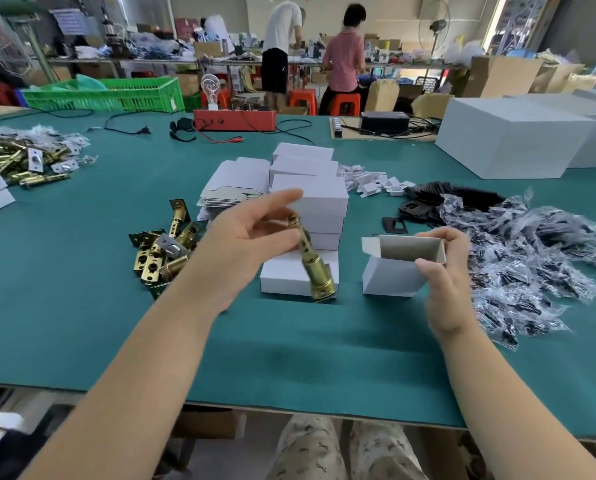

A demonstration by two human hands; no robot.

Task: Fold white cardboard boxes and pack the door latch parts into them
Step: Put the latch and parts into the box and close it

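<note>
At centre left I see a pile of brass latches (163, 252) on the green table (64, 306). My left hand (251, 244) pinches one brass latch (312, 261) between thumb and fingers, mid-frame, before the stack of folded white boxes (307, 202). Right of centre, my right hand (443, 268) grips the open white box (398, 263), beside bagged parts (531, 258).

Teal mat (82, 306) is spreading across the table; white box (393, 271) is showing a grey inside. Brass-gold latch (315, 268) is gleaming. Green crate (116, 97), red tester (234, 120), black plates (438, 199), cream scissor-print trousers (310, 452) are showing.
</note>
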